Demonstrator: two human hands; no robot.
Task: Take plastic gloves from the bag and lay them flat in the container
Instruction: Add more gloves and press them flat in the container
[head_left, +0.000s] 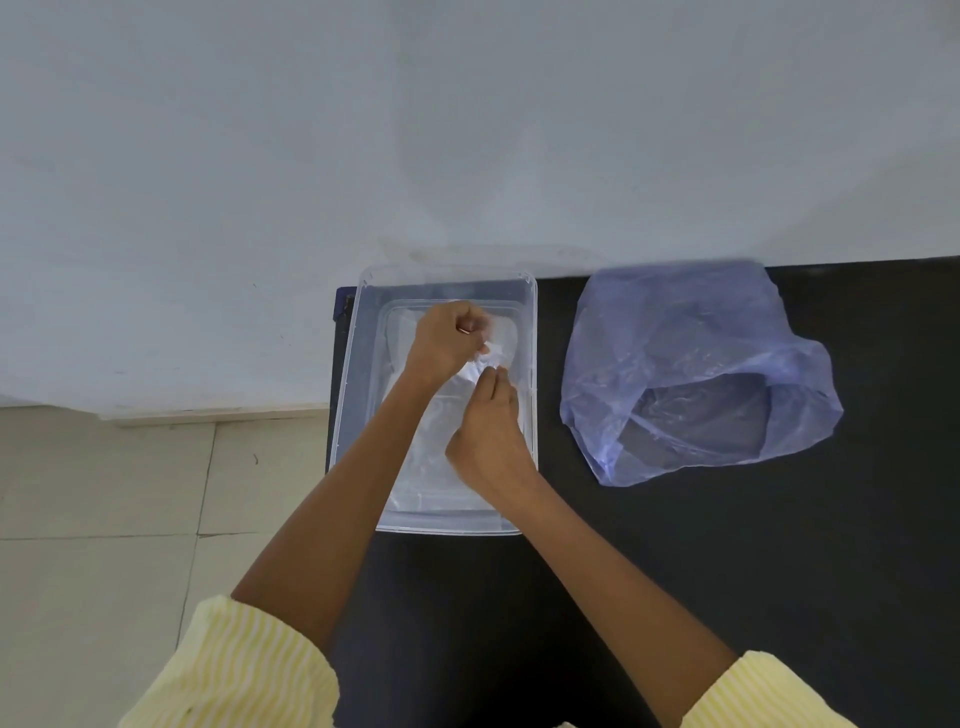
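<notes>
1. The left hand (441, 338), fingers curled, pinched a crumpled glove (493, 356) above the container (358, 364).
2. The right hand (488, 426) pinched the same glove with its fingertips.
3. The bag (691, 364) lay open beside the container, on its right.

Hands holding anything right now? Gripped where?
Both pinch one crumpled plastic glove over the container: left hand at its far end, right hand just nearer. Cuff or fingers: cannot tell.

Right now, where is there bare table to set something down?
Widest: the black table on the near side of the bag. A narrow strip runs between container and bag. Crowded: inside the container, where left hand and right hand pinch a glove.
</notes>
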